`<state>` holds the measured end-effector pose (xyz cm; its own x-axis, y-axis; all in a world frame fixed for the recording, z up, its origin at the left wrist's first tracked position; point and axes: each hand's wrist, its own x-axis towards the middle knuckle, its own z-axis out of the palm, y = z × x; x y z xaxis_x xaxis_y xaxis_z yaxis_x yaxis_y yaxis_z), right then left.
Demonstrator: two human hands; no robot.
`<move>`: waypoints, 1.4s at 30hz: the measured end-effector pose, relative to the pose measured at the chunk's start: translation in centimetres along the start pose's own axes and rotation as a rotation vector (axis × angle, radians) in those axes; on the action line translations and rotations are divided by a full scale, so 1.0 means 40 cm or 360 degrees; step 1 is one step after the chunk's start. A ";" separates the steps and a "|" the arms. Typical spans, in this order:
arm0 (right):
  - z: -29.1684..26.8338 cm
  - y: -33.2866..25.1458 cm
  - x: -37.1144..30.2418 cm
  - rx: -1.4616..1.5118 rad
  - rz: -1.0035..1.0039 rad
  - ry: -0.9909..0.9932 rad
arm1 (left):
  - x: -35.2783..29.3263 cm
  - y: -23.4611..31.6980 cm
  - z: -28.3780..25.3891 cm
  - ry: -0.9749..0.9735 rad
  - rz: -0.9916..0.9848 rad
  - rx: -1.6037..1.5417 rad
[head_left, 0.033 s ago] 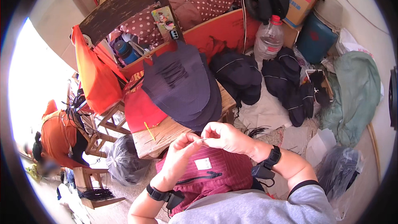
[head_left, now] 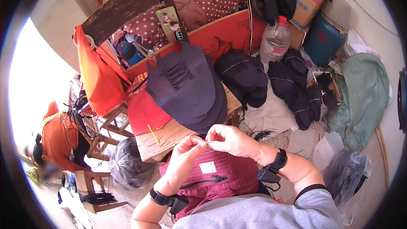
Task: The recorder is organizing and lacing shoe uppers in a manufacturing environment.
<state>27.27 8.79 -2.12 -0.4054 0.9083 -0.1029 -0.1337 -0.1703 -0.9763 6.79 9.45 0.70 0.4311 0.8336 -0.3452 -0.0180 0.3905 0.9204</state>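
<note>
The wooden bench (head_left: 163, 147) bears dark fabric pieces (head_left: 182, 85) toward twelve o'clock, red cloth (head_left: 143, 113) toward ten, a yellow stick (head_left: 153, 133) toward eight.

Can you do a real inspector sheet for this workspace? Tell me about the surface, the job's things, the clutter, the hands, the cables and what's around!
Surface: wooden bench top, partly covered by red cloth and a stack of dark fabric pieces.
Job's things: a thin light item at the fingertips, too small to identify.
Clutter: yellow stick-like tool on the bench; grey plastic bag on the floor.
Hands: left hand and right hand close together, both pinching the item.
Cables: short black cord by the right wrist device.
Surroundings: person in orange at left; clear bottle; green cloth.
</note>
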 end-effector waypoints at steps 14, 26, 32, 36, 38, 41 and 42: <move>-0.030 -0.012 -0.005 0.1344 -0.0012 -0.0073 | 0.001 -0.090 -0.021 0.0002 0.0436 0.0607; -0.072 -0.056 -0.023 -0.0340 0.0550 -0.0809 | 0.010 -0.033 -0.042 -0.0422 0.0061 -0.0929; -0.065 -0.126 0.005 -0.1243 0.0250 -0.0751 | 0.046 -0.030 -0.020 -0.0510 0.0576 0.0068; -0.091 -0.153 0.000 -0.1247 0.0125 -0.0283 | 0.044 -0.032 -0.016 -0.0080 0.0769 0.0131; -0.143 -0.135 0.011 -0.1142 -0.0065 0.0009 | 0.057 -0.032 -0.046 0.0354 0.0789 0.0049; -0.281 -0.047 0.058 -0.0615 0.0053 0.0125 | 0.109 -0.026 -0.108 0.0807 0.0874 0.0071; -0.271 -0.074 0.064 -0.0748 0.0002 0.0177 | 0.120 -0.024 -0.130 0.0910 0.0806 0.0026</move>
<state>36.43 15.78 -1.55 -0.3028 0.9479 -0.0988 0.3001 -0.0036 -0.9539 4.19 15.10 -2.79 -0.1607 0.9835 0.0829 -0.0740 -0.0957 0.9927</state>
